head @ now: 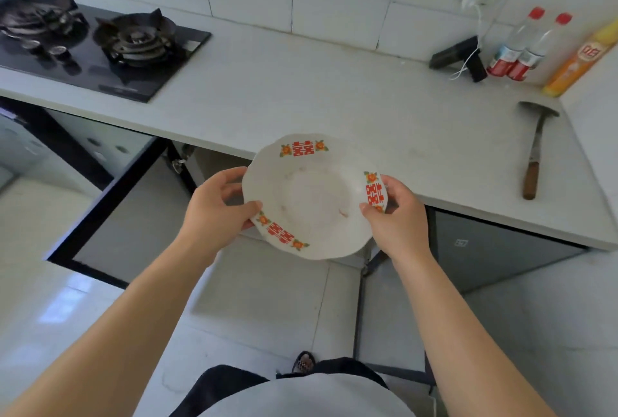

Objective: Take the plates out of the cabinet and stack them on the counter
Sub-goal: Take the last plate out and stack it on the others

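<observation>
While the plate (314, 196) is hanging in the air at the front edge of the surface (301, 82), partly out over the tiled floor, both hands are pinching its scalloped rim. The left hand (217, 212) is gripping the near-left edge with its thumb on top, and the right hand (398, 219) is clamping the right edge the same way.

Because the hold is sitting only on the thin rim, a slip is likely to be sending the plate down onto the tiles. Its far edge is also risking a knock against the lip of the surface if it is coming in too low. The open cabinet door (110, 216) is jutting out beside the person's legs, inviting a bump.

The fingers beneath the plate are hiding from view. The cabinet's inside is lying mostly under the surface, so the number of plates waiting there is impossible to tell. No stack is showing on the surface.
</observation>
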`<state>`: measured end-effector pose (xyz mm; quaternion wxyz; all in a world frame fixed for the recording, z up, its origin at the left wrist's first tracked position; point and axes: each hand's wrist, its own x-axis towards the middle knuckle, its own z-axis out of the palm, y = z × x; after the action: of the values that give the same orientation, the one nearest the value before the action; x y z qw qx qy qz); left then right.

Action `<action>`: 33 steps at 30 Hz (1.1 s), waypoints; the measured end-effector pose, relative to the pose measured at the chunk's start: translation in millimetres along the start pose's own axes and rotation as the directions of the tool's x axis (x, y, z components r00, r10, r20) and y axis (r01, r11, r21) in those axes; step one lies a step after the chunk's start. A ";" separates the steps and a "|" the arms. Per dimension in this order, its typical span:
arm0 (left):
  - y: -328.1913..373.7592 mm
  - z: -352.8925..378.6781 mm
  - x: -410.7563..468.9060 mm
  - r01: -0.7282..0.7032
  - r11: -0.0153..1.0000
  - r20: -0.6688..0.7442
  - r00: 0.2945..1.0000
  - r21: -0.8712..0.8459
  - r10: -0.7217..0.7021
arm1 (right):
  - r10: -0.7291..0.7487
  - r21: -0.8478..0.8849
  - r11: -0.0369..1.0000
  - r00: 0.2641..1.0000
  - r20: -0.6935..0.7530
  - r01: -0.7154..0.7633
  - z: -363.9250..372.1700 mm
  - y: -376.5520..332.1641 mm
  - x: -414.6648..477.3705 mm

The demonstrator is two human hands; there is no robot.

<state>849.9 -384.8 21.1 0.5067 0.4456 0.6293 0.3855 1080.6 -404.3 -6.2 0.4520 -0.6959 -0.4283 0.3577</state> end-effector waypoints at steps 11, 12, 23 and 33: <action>-22.2 -135.9 -81.0 -0.027 0.969 -0.220 0.975 -0.245 -0.029 | -0.145 0.024 0.989 0.971 0.192 0.143 89.9 -60.3 -94.2; -27.7 -157.4 -92.0 -0.030 0.967 -0.256 0.966 -0.253 -0.037 | -0.152 0.034 0.988 0.961 0.230 0.148 105.7 -65.7 -106.9; -107.3 -354.7 -241.7 -0.028 0.958 -0.603 0.782 -0.286 -0.157 | -0.226 0.042 0.965 0.745 0.628 0.257 281.9 -106.8 -269.6; -165.6 -436.3 -316.6 -0.055 0.899 -0.736 0.596 -0.435 -0.320 | -0.191 0.034 0.958 0.547 0.815 0.283 383.7 -118.0 -347.0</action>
<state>421.8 -751.3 41.6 0.2850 0.0608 0.7228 0.6266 577.9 -573.1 13.9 0.2143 -0.4127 -0.6944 0.5491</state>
